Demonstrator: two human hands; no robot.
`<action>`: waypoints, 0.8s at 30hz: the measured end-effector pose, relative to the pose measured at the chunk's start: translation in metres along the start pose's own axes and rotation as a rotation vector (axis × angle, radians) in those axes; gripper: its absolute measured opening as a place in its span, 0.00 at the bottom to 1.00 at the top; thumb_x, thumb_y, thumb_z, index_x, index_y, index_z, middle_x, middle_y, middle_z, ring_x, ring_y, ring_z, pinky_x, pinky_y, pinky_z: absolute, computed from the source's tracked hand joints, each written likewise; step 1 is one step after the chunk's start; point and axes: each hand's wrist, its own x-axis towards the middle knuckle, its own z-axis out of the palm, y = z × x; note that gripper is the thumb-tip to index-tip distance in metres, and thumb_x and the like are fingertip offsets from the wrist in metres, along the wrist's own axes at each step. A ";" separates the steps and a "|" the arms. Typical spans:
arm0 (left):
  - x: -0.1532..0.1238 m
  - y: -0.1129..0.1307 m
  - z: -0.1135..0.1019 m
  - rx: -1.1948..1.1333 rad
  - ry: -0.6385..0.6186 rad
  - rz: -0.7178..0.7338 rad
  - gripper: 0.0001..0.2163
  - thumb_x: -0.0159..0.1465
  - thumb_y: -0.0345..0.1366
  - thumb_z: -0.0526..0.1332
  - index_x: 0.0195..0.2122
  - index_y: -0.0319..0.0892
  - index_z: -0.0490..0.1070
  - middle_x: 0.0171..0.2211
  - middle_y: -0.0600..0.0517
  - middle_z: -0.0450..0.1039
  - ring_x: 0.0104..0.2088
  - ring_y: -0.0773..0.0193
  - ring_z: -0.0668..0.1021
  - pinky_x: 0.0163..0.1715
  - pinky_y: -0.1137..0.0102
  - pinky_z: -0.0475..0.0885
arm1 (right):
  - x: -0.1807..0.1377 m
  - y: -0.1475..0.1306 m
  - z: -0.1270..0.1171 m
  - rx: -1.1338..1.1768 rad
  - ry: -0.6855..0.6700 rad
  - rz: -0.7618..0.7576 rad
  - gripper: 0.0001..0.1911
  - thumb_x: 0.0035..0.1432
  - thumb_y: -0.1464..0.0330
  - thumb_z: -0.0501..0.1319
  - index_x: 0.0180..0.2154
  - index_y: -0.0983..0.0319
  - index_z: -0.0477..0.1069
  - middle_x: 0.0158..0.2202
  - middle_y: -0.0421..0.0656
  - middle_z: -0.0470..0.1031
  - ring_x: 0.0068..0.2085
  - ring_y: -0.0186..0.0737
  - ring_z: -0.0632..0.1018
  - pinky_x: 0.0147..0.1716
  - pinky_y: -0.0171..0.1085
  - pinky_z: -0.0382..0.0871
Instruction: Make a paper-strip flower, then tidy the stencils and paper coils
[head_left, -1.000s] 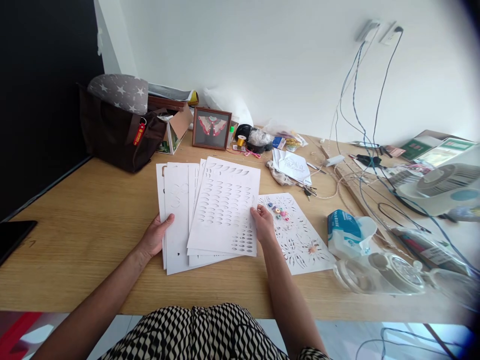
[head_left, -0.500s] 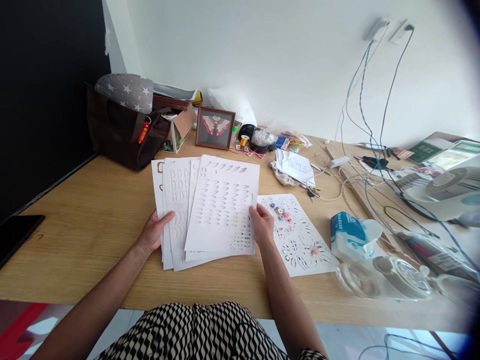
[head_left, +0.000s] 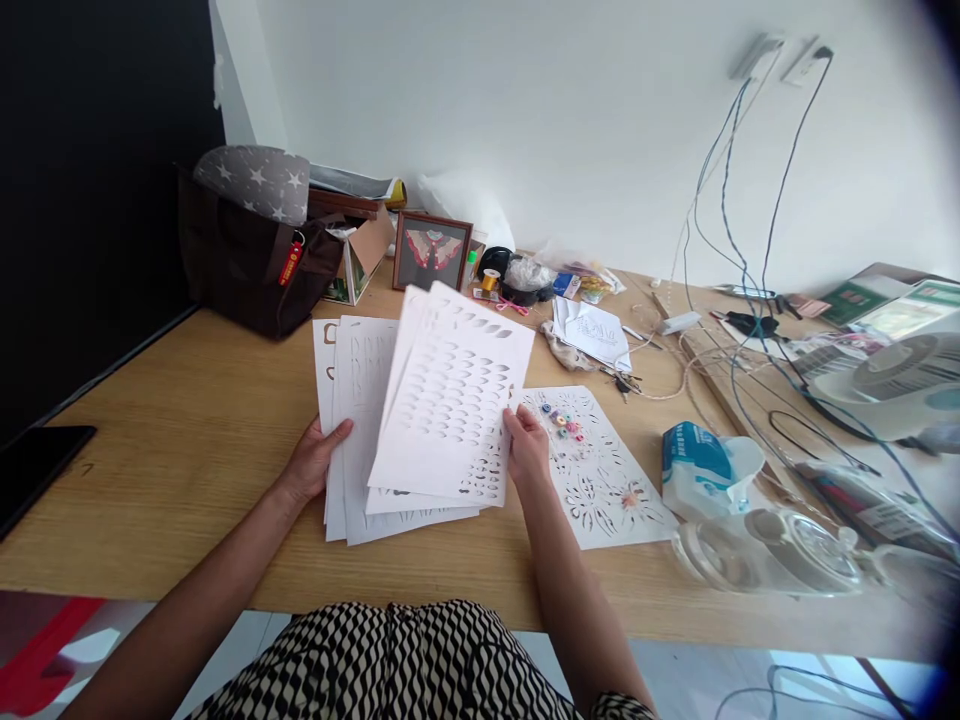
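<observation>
My left hand [head_left: 315, 462] pinches the left edge of several white cut-out paper sheets [head_left: 352, 440], thumb on top. These sheets have rows of curved slits and a few larger holes. My right hand [head_left: 527, 440] is closed on the right edge of other cut-out sheets [head_left: 442, 400], tilted and partly covering the left ones. Rows of small leaf-shaped openings run across the top sheet. Right of that hand, a white sheet with flower-like cut-outs [head_left: 600, 490] lies on the wooden table [head_left: 187, 480], with small coloured rings [head_left: 564, 424] on it.
A blue-and-white tissue pack [head_left: 697, 465] and a clear plastic container [head_left: 765, 555] stand at the right, near tangled cables [head_left: 735, 200]. Behind the sheets are a framed butterfly-like piece [head_left: 432, 252], a thread spool [head_left: 490, 279] and folded papers [head_left: 592, 333]. A dark bag [head_left: 255, 255] sits at the back left.
The sheets in my right hand have lifted and tilted clockwise, their top edge shifting up and right. More space shows between them and the left sheets. My left hand has barely moved.
</observation>
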 end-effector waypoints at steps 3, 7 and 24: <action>0.000 -0.002 -0.002 0.023 -0.020 0.020 0.34 0.41 0.45 0.75 0.50 0.39 0.72 0.44 0.43 0.79 0.45 0.48 0.79 0.43 0.60 0.77 | -0.014 0.005 0.014 -0.053 -0.063 0.054 0.14 0.44 0.62 0.70 0.34 0.59 0.75 0.31 0.40 0.79 0.31 0.38 0.78 0.31 0.37 0.72; -0.001 -0.001 -0.003 0.043 -0.061 0.022 0.34 0.41 0.40 0.76 0.51 0.39 0.71 0.45 0.43 0.79 0.45 0.48 0.79 0.43 0.61 0.76 | -0.018 0.006 0.017 -0.066 -0.116 0.116 0.15 0.44 0.60 0.70 0.34 0.60 0.73 0.31 0.40 0.79 0.29 0.36 0.77 0.29 0.36 0.72; 0.001 0.004 -0.002 0.038 0.016 0.054 0.33 0.38 0.40 0.76 0.48 0.39 0.73 0.41 0.43 0.80 0.43 0.46 0.80 0.41 0.58 0.78 | 0.032 -0.033 -0.056 0.234 0.104 -0.124 0.08 0.50 0.67 0.68 0.33 0.57 0.71 0.33 0.35 0.79 0.37 0.34 0.80 0.41 0.36 0.75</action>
